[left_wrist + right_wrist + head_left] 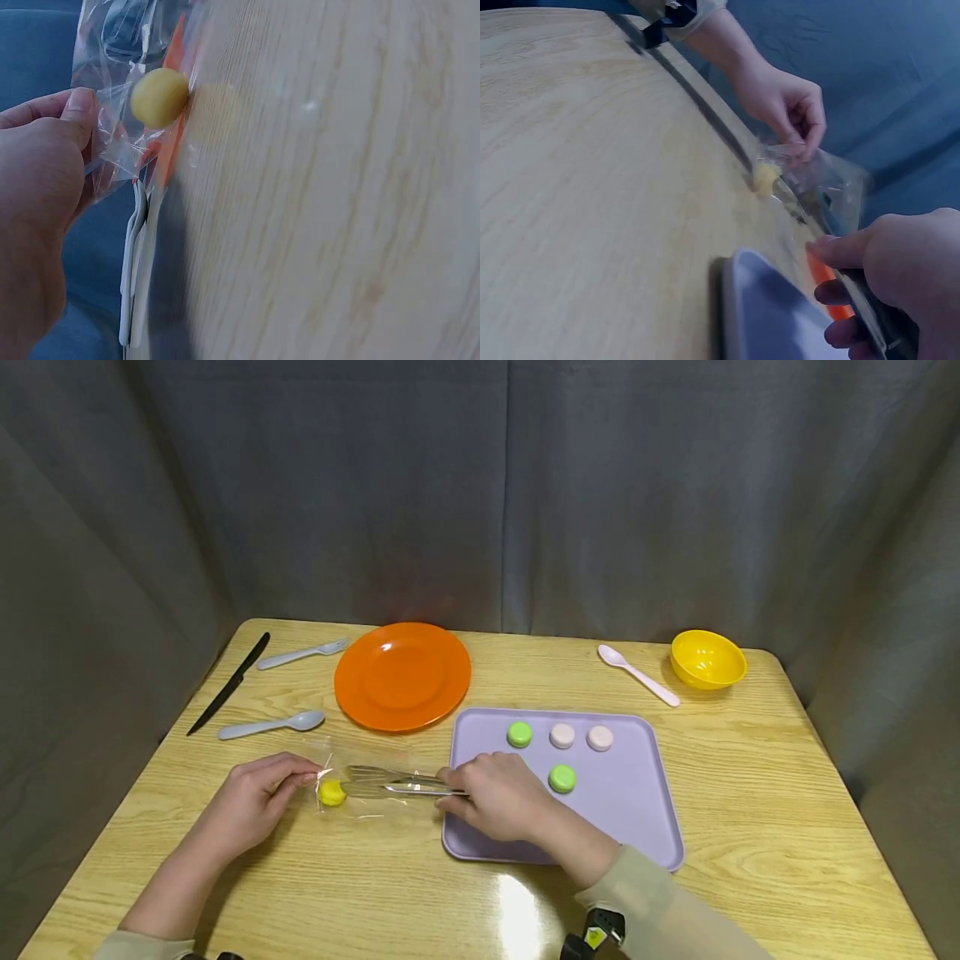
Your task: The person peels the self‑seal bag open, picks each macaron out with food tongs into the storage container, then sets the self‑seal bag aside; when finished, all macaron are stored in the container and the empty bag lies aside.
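A clear plastic bag (360, 781) lies on the wooden table with a small yellow round piece (332, 792) inside it. My left hand (258, 793) pinches the bag's left end, close to the yellow piece (159, 97). My right hand (498, 795) grips metal tongs (390, 782) whose tips reach into the bag, just right of the yellow piece (766, 177). In the right wrist view my right hand (900, 270) holds the tongs' handle, with my left hand (787, 101) beyond on the bag (821, 180). A lilac tray (637, 810) holds two green and two pale pink pieces.
An orange plate (402, 675) sits behind the bag. To its left lie a black knife (228, 683), a grey fork (302, 653) and a grey spoon (272, 724). A pink spoon (638, 675) and a yellow bowl (707, 658) are at the back right.
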`<state>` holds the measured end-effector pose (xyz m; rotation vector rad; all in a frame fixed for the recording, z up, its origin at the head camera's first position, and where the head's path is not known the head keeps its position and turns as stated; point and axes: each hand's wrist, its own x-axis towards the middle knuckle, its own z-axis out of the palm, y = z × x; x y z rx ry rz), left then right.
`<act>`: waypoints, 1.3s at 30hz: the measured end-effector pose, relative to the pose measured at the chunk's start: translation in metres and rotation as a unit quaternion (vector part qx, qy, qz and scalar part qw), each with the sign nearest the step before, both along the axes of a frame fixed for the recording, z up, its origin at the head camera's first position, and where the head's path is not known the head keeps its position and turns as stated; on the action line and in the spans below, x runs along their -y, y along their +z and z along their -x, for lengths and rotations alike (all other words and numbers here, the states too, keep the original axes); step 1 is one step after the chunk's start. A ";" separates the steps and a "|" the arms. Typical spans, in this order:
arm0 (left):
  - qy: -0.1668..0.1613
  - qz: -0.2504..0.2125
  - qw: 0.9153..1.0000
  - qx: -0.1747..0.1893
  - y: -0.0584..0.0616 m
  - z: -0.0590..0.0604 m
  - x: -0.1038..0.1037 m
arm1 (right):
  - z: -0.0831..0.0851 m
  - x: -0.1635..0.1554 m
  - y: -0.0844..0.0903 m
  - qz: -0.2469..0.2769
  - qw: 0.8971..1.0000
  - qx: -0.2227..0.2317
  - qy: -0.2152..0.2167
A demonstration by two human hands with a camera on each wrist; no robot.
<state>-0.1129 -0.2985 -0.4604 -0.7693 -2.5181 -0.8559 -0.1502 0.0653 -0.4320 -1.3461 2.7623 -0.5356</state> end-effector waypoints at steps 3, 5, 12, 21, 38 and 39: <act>-0.003 -0.004 1.000 0.004 0.001 0.000 -0.001 | 0.001 -0.001 0.003 -0.017 1.000 -0.007 -0.001; -0.006 -0.006 1.000 0.004 0.000 0.000 -0.002 | -0.001 0.001 0.003 -0.027 1.000 -0.003 0.004; -0.014 -0.011 1.000 0.004 0.000 0.000 -0.006 | -0.006 0.018 -0.002 -0.049 0.999 0.013 0.001; -0.012 -0.008 1.000 -0.002 -0.002 -0.001 -0.002 | -0.010 0.033 -0.006 -0.036 0.999 0.031 -0.026; -0.022 -0.010 1.000 -0.002 -0.001 -0.002 0.000 | -0.014 0.041 -0.009 -0.069 0.997 -0.025 -0.013; -0.022 -0.007 1.000 -0.003 -0.001 -0.003 0.000 | -0.014 0.039 -0.008 -0.066 0.998 -0.019 -0.012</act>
